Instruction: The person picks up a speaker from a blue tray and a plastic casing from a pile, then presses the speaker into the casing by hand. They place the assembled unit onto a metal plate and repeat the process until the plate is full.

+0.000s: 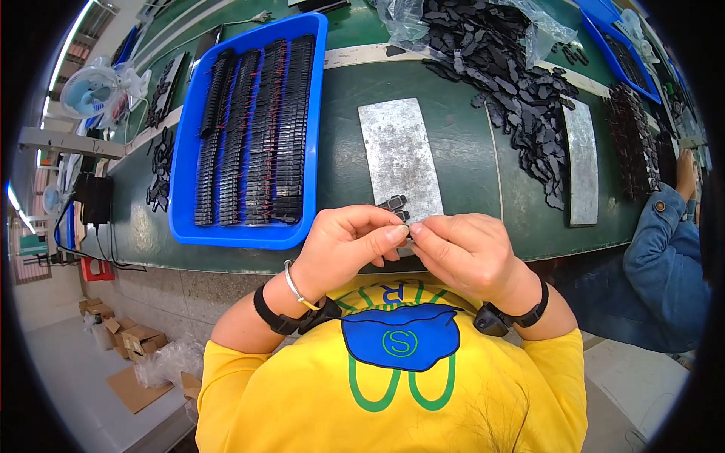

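Observation:
My left hand (353,243) and my right hand (470,251) meet over the near end of a grey metal plate (400,143). Both are closed, thumbs and fingertips pinching a small black part (409,232) between them. Most of that part is covered by the fingers, so its exact kind cannot be made out. Just beyond my left fingertips, a few small black plastic pieces (393,202) lie on the plate. A bracelet and a black strap circle my left wrist; another black strap is on my right.
Left of the plate stands a blue tray (320,90) with rows of black parts and red wires. A large heap of flat black pieces (521,98) spreads at the right, beside a second metal plate (580,162). A co-worker's blue sleeve (661,249) is at far right.

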A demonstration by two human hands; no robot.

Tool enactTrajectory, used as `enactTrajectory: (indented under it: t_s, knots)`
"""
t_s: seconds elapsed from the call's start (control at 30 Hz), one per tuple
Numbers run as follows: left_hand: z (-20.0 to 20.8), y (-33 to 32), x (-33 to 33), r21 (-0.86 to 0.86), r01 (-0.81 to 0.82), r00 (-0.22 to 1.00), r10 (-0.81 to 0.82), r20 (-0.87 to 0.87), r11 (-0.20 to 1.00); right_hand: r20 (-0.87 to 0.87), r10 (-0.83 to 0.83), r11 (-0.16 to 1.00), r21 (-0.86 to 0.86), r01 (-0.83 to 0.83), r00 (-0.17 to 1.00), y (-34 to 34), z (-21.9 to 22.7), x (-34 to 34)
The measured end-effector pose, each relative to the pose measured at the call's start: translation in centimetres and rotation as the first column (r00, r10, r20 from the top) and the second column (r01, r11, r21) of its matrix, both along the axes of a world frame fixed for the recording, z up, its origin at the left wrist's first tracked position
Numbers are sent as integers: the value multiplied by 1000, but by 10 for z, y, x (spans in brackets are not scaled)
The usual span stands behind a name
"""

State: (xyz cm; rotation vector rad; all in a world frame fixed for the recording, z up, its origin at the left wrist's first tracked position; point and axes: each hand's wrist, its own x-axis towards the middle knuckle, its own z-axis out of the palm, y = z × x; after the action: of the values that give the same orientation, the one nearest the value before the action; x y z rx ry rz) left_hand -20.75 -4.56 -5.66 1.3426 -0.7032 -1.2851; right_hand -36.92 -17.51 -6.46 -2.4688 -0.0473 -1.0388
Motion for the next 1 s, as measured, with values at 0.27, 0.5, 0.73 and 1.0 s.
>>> enactTrajectory:
  t_s: [0.27,0.5,0.73,1.0]
  knots:
    - [1,-7,-3,44,-2,999,1,37,999,-11,-27,996,-80,27,1000,0,-3,-1]
    - [1,-12,5,105,30,996,-21,-88,994,-5,-25,999,-22,25,1000,-3,-3,1]
    - [4,-4,16,93,156,970,-135,-201,983,-106,81,958,284,-48,991,-42,21,-2]
    - [6,1,14,-33,152,953,-155,-259,988,-456,-472,879,-306,365,754,-145,15,23]
